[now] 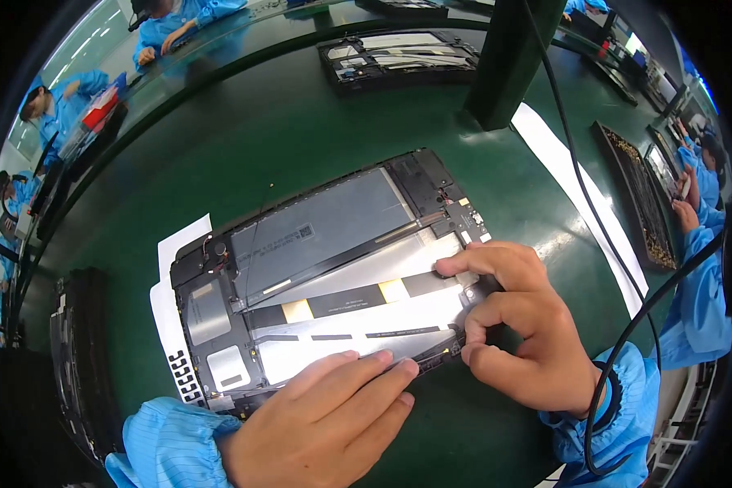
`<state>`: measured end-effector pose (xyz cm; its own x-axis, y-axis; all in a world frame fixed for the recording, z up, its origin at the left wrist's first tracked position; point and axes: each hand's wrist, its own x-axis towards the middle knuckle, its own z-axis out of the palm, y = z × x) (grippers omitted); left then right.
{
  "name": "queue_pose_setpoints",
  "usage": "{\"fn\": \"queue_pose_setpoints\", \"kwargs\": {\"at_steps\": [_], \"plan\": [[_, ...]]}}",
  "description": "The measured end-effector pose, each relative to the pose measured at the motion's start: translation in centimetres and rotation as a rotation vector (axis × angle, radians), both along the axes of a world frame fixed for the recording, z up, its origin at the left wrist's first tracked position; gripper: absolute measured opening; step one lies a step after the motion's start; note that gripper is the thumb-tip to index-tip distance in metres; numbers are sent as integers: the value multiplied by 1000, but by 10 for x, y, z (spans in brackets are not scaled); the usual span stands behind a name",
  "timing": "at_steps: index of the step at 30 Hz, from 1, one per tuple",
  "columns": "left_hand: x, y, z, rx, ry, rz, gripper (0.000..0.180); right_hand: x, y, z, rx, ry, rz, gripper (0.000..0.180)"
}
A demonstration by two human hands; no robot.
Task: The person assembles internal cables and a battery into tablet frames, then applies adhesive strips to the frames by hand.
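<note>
An opened tablet (pixel 358 281) lies on the green bench in front of me, tilted up toward the right. Its dark grey battery (pixel 301 236) fills the far half, and silver metal shows in the near half. A black flat ribbon cable (pixel 346 301) with gold patches crosses the silver area. My left hand (pixel 321 419) rests with fingers stretched over the tablet's near edge. At the tablet's right end, my right hand (pixel 529 325) presses its index fingertip by the ribbon cable's end. Its thumb and other fingers curl at the tablet's edge.
A black cord (pixel 618 407) runs from my right wrist. White paper (pixel 183 236) lies under the tablet's left side. Another opened tablet (pixel 398 57) sits at the back beside a green post (pixel 512 65). Dark stacked parts (pixel 81 358) stand left. A co-worker's hands (pixel 686 199) are at right.
</note>
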<state>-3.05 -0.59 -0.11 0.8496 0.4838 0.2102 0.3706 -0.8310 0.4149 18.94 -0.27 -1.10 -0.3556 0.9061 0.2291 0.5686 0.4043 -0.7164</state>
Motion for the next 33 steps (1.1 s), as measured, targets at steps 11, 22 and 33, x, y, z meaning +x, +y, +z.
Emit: {"fn": "queue_pose_setpoints", "kwargs": {"at_steps": [11, 22, 33], "plan": [[24, 9, -6, 367, -21, -168, 21, 11, -2, 6, -35, 90, 3, 11], [24, 4, -12, 271, -58, -106, 24, 7, -5, 0, 141, -3, 18, 15], [27, 3, -14, 503, 41, -127, 17, 0, -1, -3, 328, -10, 24, 13]]}}
